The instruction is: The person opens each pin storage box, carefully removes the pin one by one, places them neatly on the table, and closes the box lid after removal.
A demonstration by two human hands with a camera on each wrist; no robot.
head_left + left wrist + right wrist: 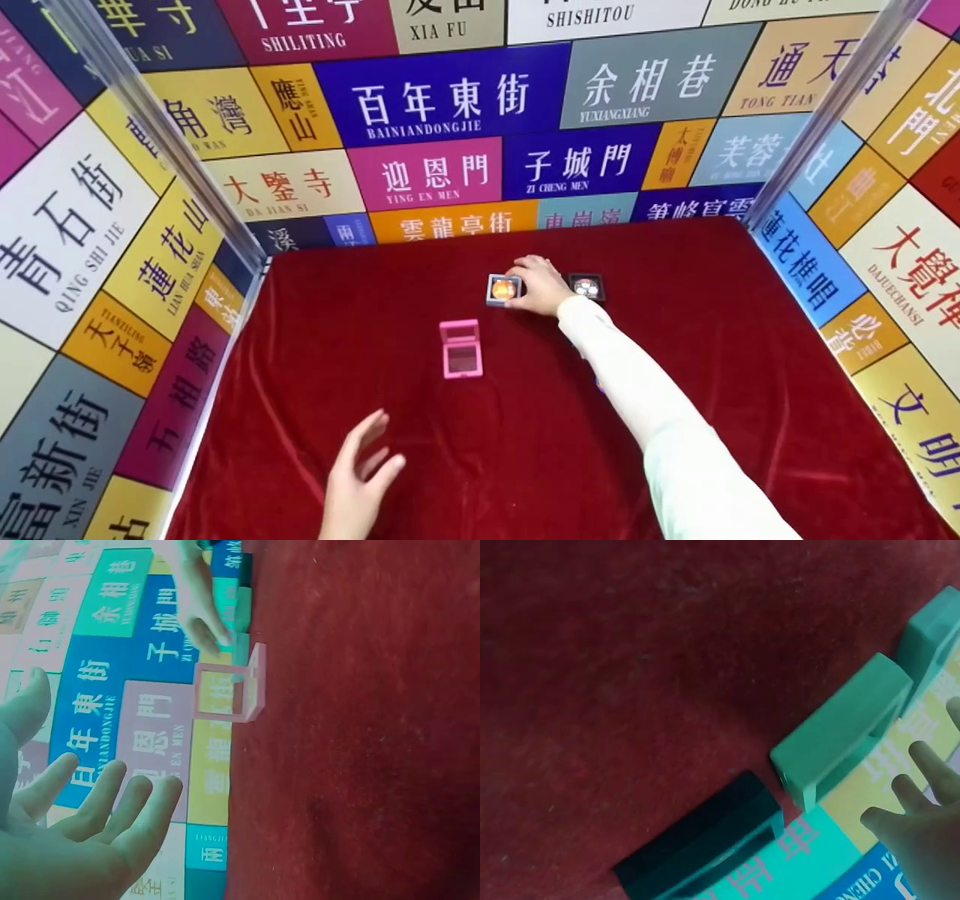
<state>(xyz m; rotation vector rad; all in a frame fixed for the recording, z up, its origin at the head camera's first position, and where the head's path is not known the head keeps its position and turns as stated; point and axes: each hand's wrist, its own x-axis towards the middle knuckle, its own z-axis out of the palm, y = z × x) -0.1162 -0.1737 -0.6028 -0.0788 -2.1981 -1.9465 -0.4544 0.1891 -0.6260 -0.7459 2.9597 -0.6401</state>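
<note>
My right hand (541,285) reaches to the back of the red cloth, thumb and fingertips close beside a small grey-framed box (490,291) with a round orange item (503,289) inside. In the right wrist view its fingers (915,795) are spread, and I see no box between them. A second box of the same kind (840,727) shows there but is hidden by the hand in the head view. A black box (598,294) with a pale patterned item stands right of the hand. My left hand (360,476) hovers at the front, fingers loosely bent, holding nothing.
An open pink mirror compact (461,360) stands mid-cloth, lid raised. Something small and purple (600,384) peeks out beside my right forearm. Panels of printed street signs (442,97) wall the red cloth (360,315) at the back and both sides.
</note>
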